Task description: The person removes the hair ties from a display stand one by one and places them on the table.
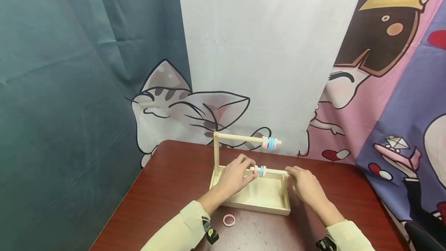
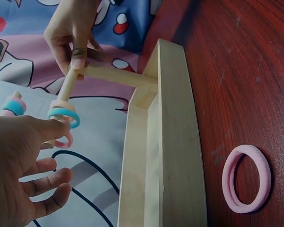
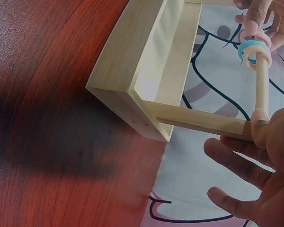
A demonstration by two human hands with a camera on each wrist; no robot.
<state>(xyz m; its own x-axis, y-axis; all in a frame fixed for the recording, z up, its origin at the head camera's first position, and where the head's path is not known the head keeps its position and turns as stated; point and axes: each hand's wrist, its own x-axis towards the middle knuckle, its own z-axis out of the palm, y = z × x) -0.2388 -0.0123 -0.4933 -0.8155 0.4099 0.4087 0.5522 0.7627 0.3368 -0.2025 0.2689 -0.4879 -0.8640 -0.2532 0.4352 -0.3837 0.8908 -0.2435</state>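
A pale wooden stand (image 1: 258, 207) has a tray base and two horizontal rods. My left hand (image 1: 234, 175) is at the free tip of the lower rod (image 1: 275, 172), pinching a pink hair tie (image 2: 70, 140) there between thumb and forefinger; its other fingers are spread. Beside that tie, a blue hair tie (image 2: 75, 116) and a cream hair tie (image 3: 268, 58) hang around the rod. At the rod's other end, my right hand (image 1: 306, 185) grips the corner where rod meets post (image 3: 203, 120) between thumb and forefinger.
Several pastel hair ties (image 1: 270, 143) sit around the upper rod (image 1: 240, 138) near its free tip. A loose pink hair tie (image 2: 263, 175) lies on the red-brown table (image 1: 167, 181) in front of the tray. Printed curtains (image 1: 271, 49) hang behind the table.
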